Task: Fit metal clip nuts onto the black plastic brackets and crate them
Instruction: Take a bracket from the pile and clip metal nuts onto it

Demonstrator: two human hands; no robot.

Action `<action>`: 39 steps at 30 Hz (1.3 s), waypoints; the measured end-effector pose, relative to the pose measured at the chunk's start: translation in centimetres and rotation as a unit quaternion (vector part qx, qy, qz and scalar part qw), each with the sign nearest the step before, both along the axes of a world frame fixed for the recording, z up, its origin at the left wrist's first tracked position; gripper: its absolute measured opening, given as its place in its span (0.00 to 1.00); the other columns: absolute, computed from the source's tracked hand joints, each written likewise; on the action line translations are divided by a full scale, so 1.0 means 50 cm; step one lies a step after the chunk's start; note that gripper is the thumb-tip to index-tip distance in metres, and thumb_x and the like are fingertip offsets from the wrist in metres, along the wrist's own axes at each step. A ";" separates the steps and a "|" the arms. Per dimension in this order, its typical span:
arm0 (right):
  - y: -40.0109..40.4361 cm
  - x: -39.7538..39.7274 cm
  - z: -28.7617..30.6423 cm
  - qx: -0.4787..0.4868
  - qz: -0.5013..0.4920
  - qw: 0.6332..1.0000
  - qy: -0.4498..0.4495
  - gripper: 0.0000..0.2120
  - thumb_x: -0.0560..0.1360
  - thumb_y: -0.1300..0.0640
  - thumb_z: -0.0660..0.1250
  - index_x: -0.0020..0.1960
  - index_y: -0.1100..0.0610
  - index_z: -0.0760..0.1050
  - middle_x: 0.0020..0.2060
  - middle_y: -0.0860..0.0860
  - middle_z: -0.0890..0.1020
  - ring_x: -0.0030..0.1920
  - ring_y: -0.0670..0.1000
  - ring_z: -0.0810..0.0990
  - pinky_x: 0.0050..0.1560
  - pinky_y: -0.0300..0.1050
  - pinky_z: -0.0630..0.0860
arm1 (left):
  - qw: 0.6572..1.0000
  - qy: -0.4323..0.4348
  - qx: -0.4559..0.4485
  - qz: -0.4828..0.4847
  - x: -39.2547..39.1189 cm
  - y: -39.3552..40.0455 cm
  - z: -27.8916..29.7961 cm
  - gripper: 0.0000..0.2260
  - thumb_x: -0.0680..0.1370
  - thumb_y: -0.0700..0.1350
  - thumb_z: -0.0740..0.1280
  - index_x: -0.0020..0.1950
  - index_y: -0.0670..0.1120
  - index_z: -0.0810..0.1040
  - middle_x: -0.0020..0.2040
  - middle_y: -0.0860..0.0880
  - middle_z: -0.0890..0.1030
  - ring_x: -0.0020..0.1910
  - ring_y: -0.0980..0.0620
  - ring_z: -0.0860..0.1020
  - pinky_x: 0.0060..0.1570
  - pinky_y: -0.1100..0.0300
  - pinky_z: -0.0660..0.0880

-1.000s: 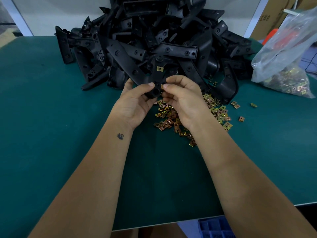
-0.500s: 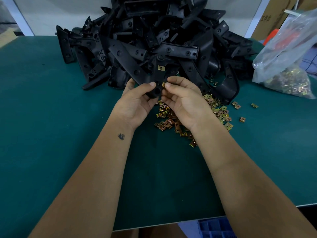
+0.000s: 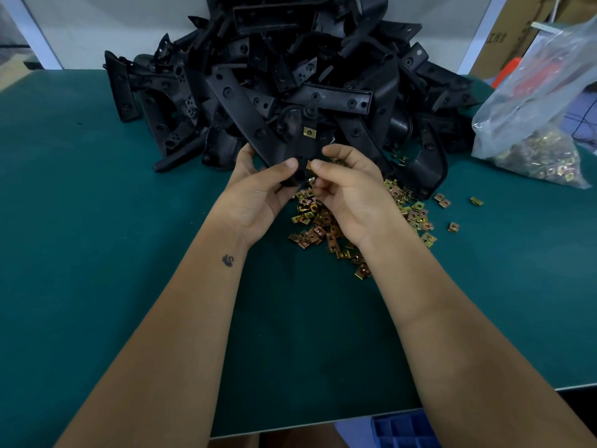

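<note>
The blue crate [image 3: 407,430] is cut off by the bottom edge.

Green work mat [image 3: 97,253], cardboard at the far right

Brown cardboard box [image 3: 517,30] standing behind the mat's far right corner (dark printed characters on its side); white wall panel [image 3: 113,24] along the back edge; something orange-red [image 3: 510,71] beside the box.

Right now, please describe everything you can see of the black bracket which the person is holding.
The black bracket looks like matte moulded plastic, a long, flat piece with round holes. One brass-coloured clip nut already sits on it, near its upper part. It is held above the green table, in front of the bracket pile. The left hand grips its lower end, thumb on top. The right hand pinches a second clip nut at its lower edge. Its far end merges with the pile.
</note>
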State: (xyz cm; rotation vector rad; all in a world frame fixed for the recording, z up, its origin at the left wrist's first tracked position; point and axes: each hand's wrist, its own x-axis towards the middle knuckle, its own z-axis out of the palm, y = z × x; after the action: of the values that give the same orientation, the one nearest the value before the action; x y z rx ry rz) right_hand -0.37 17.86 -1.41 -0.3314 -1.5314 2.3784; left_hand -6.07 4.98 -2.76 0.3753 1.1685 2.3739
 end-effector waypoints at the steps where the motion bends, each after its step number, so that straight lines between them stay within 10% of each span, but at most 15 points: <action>1: 0.001 0.000 -0.001 -0.015 0.000 1.000 0.000 0.10 0.74 0.70 0.68 0.47 0.55 0.76 0.32 0.48 0.80 0.30 0.44 0.76 0.35 0.39 0.75 | 1.000 -0.002 0.008 -0.004 0.002 0.000 0.001 0.23 0.76 0.32 0.67 0.68 0.47 0.66 0.55 0.46 0.83 0.53 0.50 0.83 0.53 0.55 0.80; 39: 0.014 0.002 -0.003 0.073 -0.020 0.997 0.012 0.12 0.72 0.69 0.72 0.38 0.55 0.73 0.29 0.46 0.76 0.29 0.43 0.75 0.33 0.37 0.74 | 0.998 0.014 -0.037 -0.058 0.003 0.010 -0.014 0.27 0.74 0.38 0.70 0.71 0.46 0.65 0.66 0.41 0.78 0.62 0.41 0.79 0.62 0.45 0.77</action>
State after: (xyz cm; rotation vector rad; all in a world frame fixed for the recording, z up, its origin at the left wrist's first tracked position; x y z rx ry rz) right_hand -0.26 18.58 -1.56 -0.2967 -1.6606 2.2153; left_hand -5.92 5.47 -3.44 0.4413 1.2089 2.2257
